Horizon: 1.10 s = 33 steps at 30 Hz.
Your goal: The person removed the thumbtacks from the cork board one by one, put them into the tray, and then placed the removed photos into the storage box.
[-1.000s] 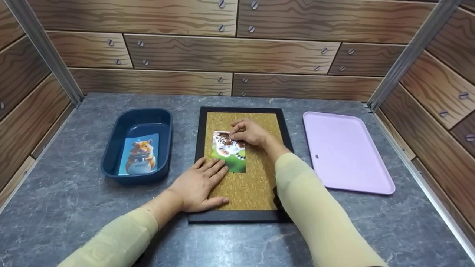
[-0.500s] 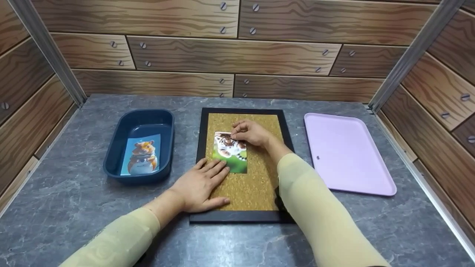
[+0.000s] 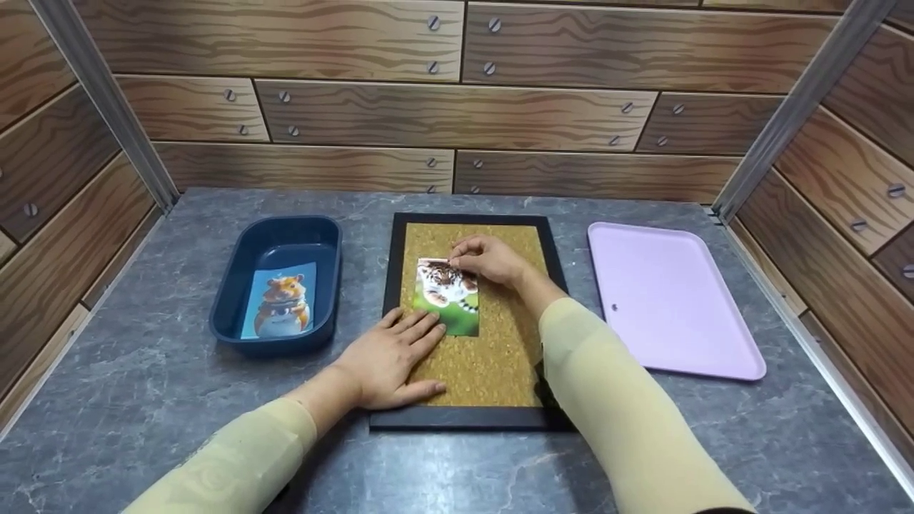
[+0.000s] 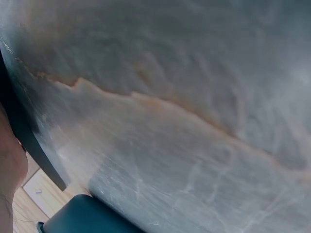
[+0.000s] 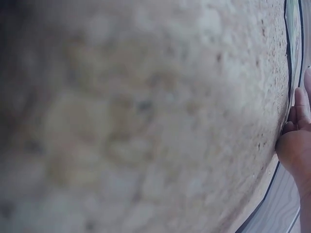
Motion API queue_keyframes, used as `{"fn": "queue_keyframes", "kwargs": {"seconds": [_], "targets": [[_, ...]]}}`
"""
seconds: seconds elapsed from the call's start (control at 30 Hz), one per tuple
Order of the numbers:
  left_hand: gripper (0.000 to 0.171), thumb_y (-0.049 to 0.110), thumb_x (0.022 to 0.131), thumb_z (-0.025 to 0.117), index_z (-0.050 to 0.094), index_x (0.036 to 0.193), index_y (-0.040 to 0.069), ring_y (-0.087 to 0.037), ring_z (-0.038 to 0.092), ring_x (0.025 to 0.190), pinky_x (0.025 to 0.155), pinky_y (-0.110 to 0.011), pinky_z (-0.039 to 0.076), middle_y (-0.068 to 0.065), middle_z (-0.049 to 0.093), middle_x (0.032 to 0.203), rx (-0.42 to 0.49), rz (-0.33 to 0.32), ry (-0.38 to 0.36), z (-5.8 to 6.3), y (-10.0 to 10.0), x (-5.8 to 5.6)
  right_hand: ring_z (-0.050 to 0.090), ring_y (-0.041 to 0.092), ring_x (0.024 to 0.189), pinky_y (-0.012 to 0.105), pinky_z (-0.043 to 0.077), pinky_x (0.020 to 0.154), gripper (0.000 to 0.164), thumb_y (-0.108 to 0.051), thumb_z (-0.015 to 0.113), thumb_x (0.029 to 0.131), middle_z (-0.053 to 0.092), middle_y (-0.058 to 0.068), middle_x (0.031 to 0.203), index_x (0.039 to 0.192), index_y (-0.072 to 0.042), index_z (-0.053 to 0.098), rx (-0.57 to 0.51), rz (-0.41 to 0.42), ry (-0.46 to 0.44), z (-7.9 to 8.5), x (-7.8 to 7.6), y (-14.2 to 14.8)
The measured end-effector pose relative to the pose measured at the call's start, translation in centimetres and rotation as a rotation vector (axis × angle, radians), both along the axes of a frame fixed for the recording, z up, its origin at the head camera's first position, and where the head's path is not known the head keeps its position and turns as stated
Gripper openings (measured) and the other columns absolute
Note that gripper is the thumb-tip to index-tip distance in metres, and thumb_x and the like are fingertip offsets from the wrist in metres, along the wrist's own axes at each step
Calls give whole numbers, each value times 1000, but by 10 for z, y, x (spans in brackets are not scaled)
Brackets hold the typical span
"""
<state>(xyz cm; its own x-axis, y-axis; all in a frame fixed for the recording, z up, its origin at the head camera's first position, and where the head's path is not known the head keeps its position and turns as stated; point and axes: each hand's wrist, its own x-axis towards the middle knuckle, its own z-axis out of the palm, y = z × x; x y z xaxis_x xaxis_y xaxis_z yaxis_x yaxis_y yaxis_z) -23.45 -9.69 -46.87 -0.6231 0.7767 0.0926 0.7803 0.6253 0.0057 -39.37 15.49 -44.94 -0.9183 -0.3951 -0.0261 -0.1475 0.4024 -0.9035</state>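
A picture of a tiger (image 3: 444, 293), with a green lower part, lies on the cork board (image 3: 493, 364) in its black frame. My right hand (image 3: 493, 261) has its thumb and fingers pinched together at the picture's top edge. They hold something small there, mostly hidden by the fingertips. My left hand (image 3: 389, 357) lies palm down with fingers spread over the board's left side, the fingertips touching the picture's lower left corner. In the right wrist view, blurred cork fills most of the frame, with the right hand (image 5: 294, 141) at the right edge.
A dark blue tub (image 3: 332, 307) at left holds a hamster picture (image 3: 282, 303). On the right lies a lilac tray (image 3: 678, 300) bearing a small dark metallic piece (image 3: 615, 308). A wood-patterned wall (image 3: 457, 114) rises behind the grey marbled table (image 3: 471, 471).
The head view has tilted slightly, so everything sits a little lower and farther right. Both hands keep their places on the board and picture.
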Motion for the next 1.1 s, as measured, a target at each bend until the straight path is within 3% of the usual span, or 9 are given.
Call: {"fn": "queue_keyframes", "kwargs": {"seconds": [0.13,0.2,0.37,0.6,0.73,0.87,1.0,1.1], "targets": [[95,77,104,27,34,166,6,-32,28,159,127,-56,21,-15,31,172,0,-3,-2,-1,1,-1,63,12,86,22,53,75,12,-6,74,100,72,6,109,108,3,77,-50,-10,-20,1,2,1],[94,76,104,28,35,166,6,-32,29,159,127,-56,22,-15,32,171,7,-7,-3,-1,2,-1,61,12,79,22,50,69,12,-6,74,100,72,1,100,107,2,78,-58,-22,-17,2,3,2],[92,75,105,31,36,165,5,-32,30,158,127,-57,23,-15,33,171,8,-2,7,0,0,0,61,12,85,25,49,75,12,-8,74,100,73,-3,96,107,1,79,-55,-31,9,7,4,3],[91,72,105,35,37,164,3,-33,30,158,127,-57,23,-17,35,170,17,-11,12,1,0,-1,66,14,95,29,53,90,18,-6,75,98,77,4,101,110,5,78,-67,-26,48,23,9,11],[92,73,105,33,36,165,4,-33,29,158,127,-57,23,-17,34,170,14,-10,9,2,0,-1,64,20,93,35,53,85,21,-8,76,97,77,13,106,112,7,77,-70,-28,50,33,13,18],[92,74,105,33,36,165,4,-34,30,158,127,-57,23,-17,33,170,7,-10,9,2,1,-1,63,19,91,32,52,80,25,-11,76,98,77,10,106,116,7,76,-25,-22,82,43,17,27],[92,74,105,32,36,165,4,-33,30,158,127,-56,23,-17,33,170,4,-9,9,1,1,-1,66,13,94,27,53,86,23,-9,77,98,77,2,103,114,8,76,-26,-10,101,51,21,35],[93,74,105,32,36,165,4,-34,30,158,127,-56,23,-17,33,170,7,-8,12,1,0,0,67,12,97,28,54,91,19,-7,76,98,77,5,107,112,6,77,-46,-9,100,58,23,42]]}}
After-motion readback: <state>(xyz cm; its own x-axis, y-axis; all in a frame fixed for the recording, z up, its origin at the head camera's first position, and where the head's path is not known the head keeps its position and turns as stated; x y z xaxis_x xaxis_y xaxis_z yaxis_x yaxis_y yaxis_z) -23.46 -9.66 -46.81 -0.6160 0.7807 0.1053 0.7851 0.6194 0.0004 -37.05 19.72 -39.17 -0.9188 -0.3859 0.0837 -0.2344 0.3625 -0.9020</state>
